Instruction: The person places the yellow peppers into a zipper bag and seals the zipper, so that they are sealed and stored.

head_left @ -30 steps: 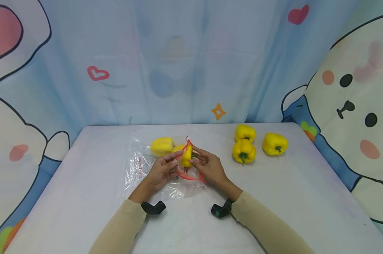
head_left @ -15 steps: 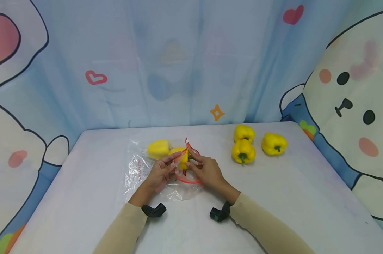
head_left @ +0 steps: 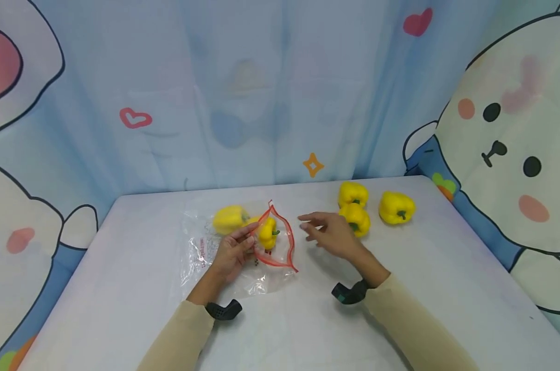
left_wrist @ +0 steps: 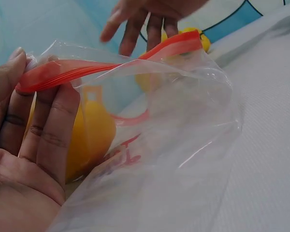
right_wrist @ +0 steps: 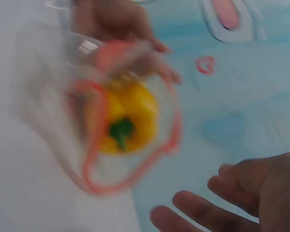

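Note:
A clear plastic zip bag [head_left: 261, 284] with a red zip edge [left_wrist: 174, 46] lies on the table, its mouth spread wide. My left hand [head_left: 230, 256] pinches the left side of that edge between thumb and fingers. Just inside the mouth sits a yellow bell pepper [head_left: 267, 233], its green stem facing out. Deeper in the bag is another yellow bell pepper [head_left: 228, 220], seen through the plastic, with part of a further yellow one between them. To the right of the mouth hovers my right hand [head_left: 333, 236], holding nothing, fingers loosely extended.
Beyond the right hand, two yellow bell peppers, a rear one [head_left: 353, 194] and a front one [head_left: 357, 220], stand close together; the hand partly covers the front one. Another yellow bell pepper [head_left: 397, 207] lies farther right. A patterned blue curtain [head_left: 242, 103] hangs behind the white table [head_left: 423, 288].
My right hand has let go of the bell pepper at the bag's mouth and moved right, toward the loose peppers. The left hand keeps its pinch on the bag's edge.

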The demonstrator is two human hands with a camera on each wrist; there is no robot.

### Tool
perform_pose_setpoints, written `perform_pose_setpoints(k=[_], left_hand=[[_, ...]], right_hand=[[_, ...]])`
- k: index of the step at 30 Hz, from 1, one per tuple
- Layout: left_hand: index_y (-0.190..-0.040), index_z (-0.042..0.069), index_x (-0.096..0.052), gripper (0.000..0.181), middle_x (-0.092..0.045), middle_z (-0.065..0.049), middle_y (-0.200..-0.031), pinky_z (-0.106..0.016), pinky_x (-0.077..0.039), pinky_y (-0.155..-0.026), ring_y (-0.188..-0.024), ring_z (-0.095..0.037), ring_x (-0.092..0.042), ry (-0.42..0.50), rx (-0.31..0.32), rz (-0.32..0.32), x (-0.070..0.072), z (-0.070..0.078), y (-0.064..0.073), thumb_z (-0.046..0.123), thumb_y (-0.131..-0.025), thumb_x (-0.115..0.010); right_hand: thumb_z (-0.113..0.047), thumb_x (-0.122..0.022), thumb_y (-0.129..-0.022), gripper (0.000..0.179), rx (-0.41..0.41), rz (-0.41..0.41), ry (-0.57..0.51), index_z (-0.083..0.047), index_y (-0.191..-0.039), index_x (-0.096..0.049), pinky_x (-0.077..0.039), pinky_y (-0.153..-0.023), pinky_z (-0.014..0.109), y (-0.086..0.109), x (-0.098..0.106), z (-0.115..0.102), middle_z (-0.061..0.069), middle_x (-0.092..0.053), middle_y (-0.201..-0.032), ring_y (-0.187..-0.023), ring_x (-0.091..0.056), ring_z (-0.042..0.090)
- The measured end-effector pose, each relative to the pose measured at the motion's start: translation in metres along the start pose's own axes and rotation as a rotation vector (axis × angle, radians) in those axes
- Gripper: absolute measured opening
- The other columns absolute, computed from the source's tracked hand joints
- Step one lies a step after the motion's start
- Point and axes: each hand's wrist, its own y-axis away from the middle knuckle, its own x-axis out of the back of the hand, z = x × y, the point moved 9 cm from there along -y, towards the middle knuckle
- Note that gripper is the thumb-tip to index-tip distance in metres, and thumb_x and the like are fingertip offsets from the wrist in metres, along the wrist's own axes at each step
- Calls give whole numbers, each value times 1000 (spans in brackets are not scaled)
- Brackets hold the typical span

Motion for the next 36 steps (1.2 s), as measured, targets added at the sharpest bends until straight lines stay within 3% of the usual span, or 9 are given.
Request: perform_pose_setpoints(k=[2, 5, 7, 9, 16, 24, 36], left_hand=[[-117, 27, -71, 25, -67, 7, -89, -23, -59, -74, -74, -7, -67, -1, 2, -2, 0, -1, 0, 16, -96, -64], [-118, 27, -71, 26, -68, 6, -89, -23, -59, -75, -74, -7, -68, -1, -2, -4, 0, 0, 1, 19, -94, -67], [-118, 26, -71, 26, -69, 6, -88, -23, -59, -74, -74, -7, -67, 1, -4, -2, 1, 0, 1, 19, -93, -68], [-118, 25, -71, 26, -69, 5, -86, -24, -60, -74, -73, -8, -67, 4, -5, 0, 2, 0, 1, 18, -94, -67], [-118, 26, -71, 26, -69, 5, -86, -25, -60, -73, -73, -8, -68, 5, -4, 16, 2, 0, 1, 19, -92, -69], [-116, 26, -72, 25, -68, 7, -85, -23, -60, -73, -73, -7, -67, -3, 0, 11, 0, -3, -1, 17, -93, -68], [-120, 24, -70, 29, -68, 6, -87, -24, -60, -73, -75, -7, -67, 1, 5, 5, 2, -2, -1, 20, -92, -70]], right_hand=[[-32, -63, -96, 33, -7, 146, 133, -14, -123, -68, -57, -64, 33, 5, 33, 6, 10, -74, -104, -83, -70, 25], [-37, -70, -89, 50, -112, 334, 374, -6, -127, -62, -54, -69, 45, 17, 69, 19, 22, -66, -106, -89, -62, 37], [-43, -74, -83, 70, -201, 358, 486, -2, -135, -52, -51, -72, 52, 21, 74, 31, 31, -54, -117, -96, -55, 45], [-48, -76, -79, 87, -252, 324, 544, 0, -142, -40, -49, -77, 57, 21, 68, 42, 36, -44, -125, -101, -49, 51], [-49, -81, -75, 97, -283, 325, 559, -7, -146, -28, -52, -77, 59, 15, 48, 67, 35, -35, -135, -108, -45, 52], [-34, -79, -78, 87, -233, 333, 483, -5, -144, -30, -52, -71, 58, 16, 53, 75, 34, -36, -130, -103, -46, 49], [-26, -74, -83, 79, -186, 313, 375, 0, -144, -32, -46, -97, 62, 8, 51, 73, 34, -42, -131, -108, -49, 46]])
